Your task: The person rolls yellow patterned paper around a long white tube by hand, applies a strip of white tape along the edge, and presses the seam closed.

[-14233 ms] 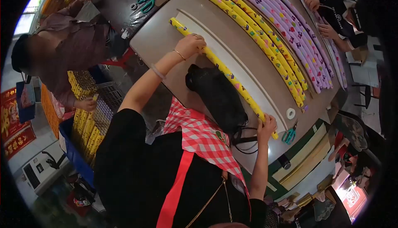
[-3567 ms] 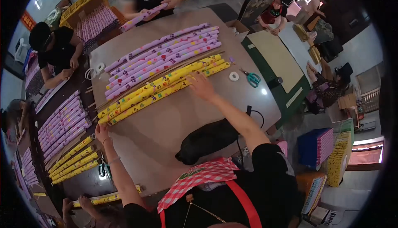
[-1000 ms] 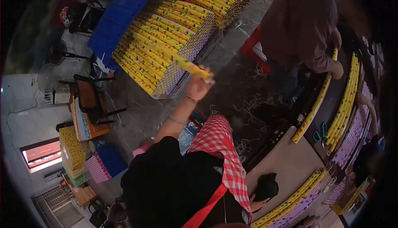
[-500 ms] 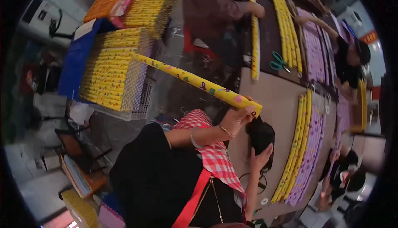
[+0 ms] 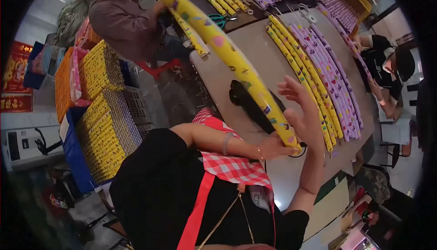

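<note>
My left hand (image 5: 272, 149) is wrapped round the near end of a long yellow tube (image 5: 232, 63) printed with small coloured figures. The tube slants up and away to the far left, above the table. Right beside it, my right hand (image 5: 302, 109) is raised with its fingers apart, holding nothing. Beneath the tube a black elongated object (image 5: 248, 104) with a thin cord lies on the table (image 5: 223, 75), partly covered by the tube. Past my right hand lie several yellow tubes (image 5: 300, 63) and several purple tubes (image 5: 325, 77) in a row.
Green-handled scissors (image 5: 219, 20) lie at the table's far part. Stacked yellow tubes (image 5: 98, 136) fill crates at the left. A person in a brown top (image 5: 125, 22) works at the far left, and another in black (image 5: 382, 65) holds a purple tube at the right.
My right hand has left the black object and risen open beside the tube. The tube has swung from pointing left to pointing forward, still in my left hand. The view has turned right.
</note>
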Demonstrator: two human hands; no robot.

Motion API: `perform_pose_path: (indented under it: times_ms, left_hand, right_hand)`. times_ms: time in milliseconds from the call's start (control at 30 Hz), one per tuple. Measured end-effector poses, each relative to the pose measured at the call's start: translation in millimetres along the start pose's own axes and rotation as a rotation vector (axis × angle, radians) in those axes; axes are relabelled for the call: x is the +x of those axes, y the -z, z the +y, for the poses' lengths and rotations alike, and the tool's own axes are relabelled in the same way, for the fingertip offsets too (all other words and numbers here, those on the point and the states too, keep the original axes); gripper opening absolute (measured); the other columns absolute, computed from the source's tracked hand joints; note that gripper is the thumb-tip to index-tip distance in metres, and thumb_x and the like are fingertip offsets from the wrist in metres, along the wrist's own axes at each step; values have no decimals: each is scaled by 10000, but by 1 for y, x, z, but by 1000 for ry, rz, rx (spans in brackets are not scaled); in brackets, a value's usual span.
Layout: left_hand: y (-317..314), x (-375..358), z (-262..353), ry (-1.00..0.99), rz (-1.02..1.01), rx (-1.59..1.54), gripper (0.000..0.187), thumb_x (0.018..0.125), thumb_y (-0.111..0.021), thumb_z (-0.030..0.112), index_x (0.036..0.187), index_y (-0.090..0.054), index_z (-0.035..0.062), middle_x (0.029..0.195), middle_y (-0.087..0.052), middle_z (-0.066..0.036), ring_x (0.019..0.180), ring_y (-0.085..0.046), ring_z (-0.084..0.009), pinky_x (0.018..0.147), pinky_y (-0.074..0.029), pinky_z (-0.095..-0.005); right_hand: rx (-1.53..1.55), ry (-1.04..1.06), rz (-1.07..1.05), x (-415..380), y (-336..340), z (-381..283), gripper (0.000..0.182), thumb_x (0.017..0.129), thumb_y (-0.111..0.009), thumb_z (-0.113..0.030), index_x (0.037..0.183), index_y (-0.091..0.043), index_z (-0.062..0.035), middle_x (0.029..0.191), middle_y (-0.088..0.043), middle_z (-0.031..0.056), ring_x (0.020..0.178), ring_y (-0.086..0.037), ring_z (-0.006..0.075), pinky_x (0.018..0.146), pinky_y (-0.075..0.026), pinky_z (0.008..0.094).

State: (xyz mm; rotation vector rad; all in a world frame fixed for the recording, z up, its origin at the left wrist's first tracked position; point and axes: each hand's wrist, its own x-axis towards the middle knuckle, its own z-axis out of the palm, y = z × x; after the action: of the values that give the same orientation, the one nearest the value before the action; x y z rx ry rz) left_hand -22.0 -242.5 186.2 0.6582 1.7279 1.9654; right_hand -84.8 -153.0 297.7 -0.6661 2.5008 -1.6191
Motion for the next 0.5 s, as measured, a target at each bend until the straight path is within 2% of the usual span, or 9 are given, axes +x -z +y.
perform_pose_path:
  times_ms: [33,67,100,133,267,333,400,467,500]
  left_hand:
    - [-9,5,-11,2,-18,1,289,755,-643,173,981,-533,31,925,-569,-81,826,-553,-160,703,-451,-270]
    - [-13,12,-5,142,-77,-225,300,740,-651,124,983,-502,31,894,-572,-65,798,-555,-147,697,-457,-268]
    - [-17,18,-2,286,-133,-449,325,726,-660,76,986,-470,32,862,-576,-49,771,-558,-135,690,-462,-267]
    - [-28,21,-10,156,-66,-487,327,723,-658,66,986,-469,23,826,-588,-60,707,-570,-127,624,-470,-264]
    - [-48,21,-42,301,-181,-606,313,717,-650,52,975,-475,17,803,-590,-53,696,-575,-128,600,-469,-264]
    - [-55,19,-47,249,-204,-626,283,717,-636,43,954,-484,14,791,-590,-58,688,-578,-134,587,-468,-261]
    - [-46,21,-33,318,-339,-497,267,710,-630,37,938,-493,14,817,-590,-58,720,-575,-138,623,-465,-265]
    - [-43,15,-34,230,-211,-483,309,705,-644,58,976,-501,23,863,-589,-44,783,-569,-132,671,-458,-264]
    - [-44,21,-55,141,-373,-312,415,694,-672,112,1056,-484,40,984,-567,-70,933,-535,-166,785,-428,-302]
  right_hand:
    - [-40,-19,-8,-1,1,-3,518,828,-547,-314,1224,-402,-14,1079,-496,92,971,-509,187,827,-408,299]
    - [-45,-23,10,-3,1,-3,518,828,-547,-314,1224,-402,-14,1079,-496,92,971,-509,187,827,-408,299]
    - [-206,-76,130,-6,-1,0,470,791,-582,-198,1200,-424,-29,1057,-490,98,935,-513,203,804,-418,308]
    - [-365,-130,249,-8,-3,4,456,755,-617,-82,1176,-446,-44,1035,-483,104,900,-517,219,782,-427,317]
    - [-361,-239,412,-18,-3,27,386,772,-585,-75,1130,-459,-8,1018,-475,134,874,-508,254,767,-420,317]
    - [-293,-345,429,-24,-5,39,369,769,-597,-105,1097,-468,5,997,-479,147,890,-500,267,783,-409,314]
    - [-392,-358,439,-27,-9,40,380,763,-612,-141,1083,-469,4,982,-480,153,905,-505,285,786,-410,329]
    - [-414,-399,522,-30,-17,53,376,766,-609,-140,1084,-469,3,983,-477,154,911,-504,296,790,-409,334]
    - [-415,-407,559,-29,-22,57,373,768,-606,-140,1085,-468,1,984,-475,156,917,-503,306,793,-408,339]
